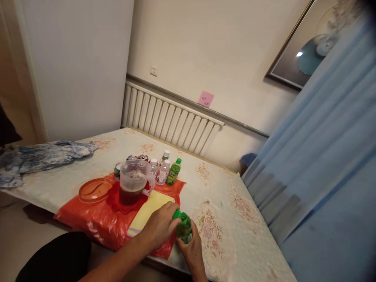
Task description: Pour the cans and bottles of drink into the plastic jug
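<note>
Green bottle (185,228) gripped by both hands near the front edge of the floral cover (237,243), just right of the yellow paper (152,211).
Its body looks like thin, smooth plastic, probably light to moderate in weight, likely to dent under a hard squeeze and to slip if wet; low around the sides, where the right hand (193,250) is wrapped, seems the steadiest hold. The left hand (161,224) pinches the green cap (176,214) (small and stiff, best taken by its rim) right beside the bottle's neck; whether cap and neck touch is unclear. Fingers hide most of the label, its print is unreadable, and neither the fill level nor the base's contact with the cover can be made out.
</note>
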### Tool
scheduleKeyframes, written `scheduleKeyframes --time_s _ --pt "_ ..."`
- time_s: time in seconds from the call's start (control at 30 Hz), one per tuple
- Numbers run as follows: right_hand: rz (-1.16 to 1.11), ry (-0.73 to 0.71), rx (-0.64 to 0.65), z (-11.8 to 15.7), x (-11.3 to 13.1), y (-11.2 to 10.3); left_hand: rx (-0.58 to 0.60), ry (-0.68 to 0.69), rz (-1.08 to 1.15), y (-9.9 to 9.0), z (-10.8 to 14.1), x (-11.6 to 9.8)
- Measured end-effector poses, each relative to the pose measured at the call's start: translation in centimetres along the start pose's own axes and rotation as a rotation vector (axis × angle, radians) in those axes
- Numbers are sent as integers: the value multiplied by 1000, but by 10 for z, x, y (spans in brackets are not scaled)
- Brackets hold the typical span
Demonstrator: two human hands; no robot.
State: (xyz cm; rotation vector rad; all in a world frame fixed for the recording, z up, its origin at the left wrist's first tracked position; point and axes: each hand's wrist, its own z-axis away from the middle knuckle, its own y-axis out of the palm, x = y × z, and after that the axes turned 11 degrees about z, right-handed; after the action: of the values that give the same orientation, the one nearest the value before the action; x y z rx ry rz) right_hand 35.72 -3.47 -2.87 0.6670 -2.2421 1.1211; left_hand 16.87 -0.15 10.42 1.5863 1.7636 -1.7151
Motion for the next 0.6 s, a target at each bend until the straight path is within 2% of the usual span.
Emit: scheduleKeyframes --time_s 0.13,0.33,0.5,0.6 --pt "12 25 -10 -2 5 -3 -36 -36 127 2 1 23" --pt "81 57 -30 -7 6 -8 -47 -164 250 14 -3 75" --pt "230 6 -77 -9 -15 -3 -36 -243 344 19 -10 106" --pt "278 24 -108 -8 -31 3 -22 -268 416 19 -16 120"
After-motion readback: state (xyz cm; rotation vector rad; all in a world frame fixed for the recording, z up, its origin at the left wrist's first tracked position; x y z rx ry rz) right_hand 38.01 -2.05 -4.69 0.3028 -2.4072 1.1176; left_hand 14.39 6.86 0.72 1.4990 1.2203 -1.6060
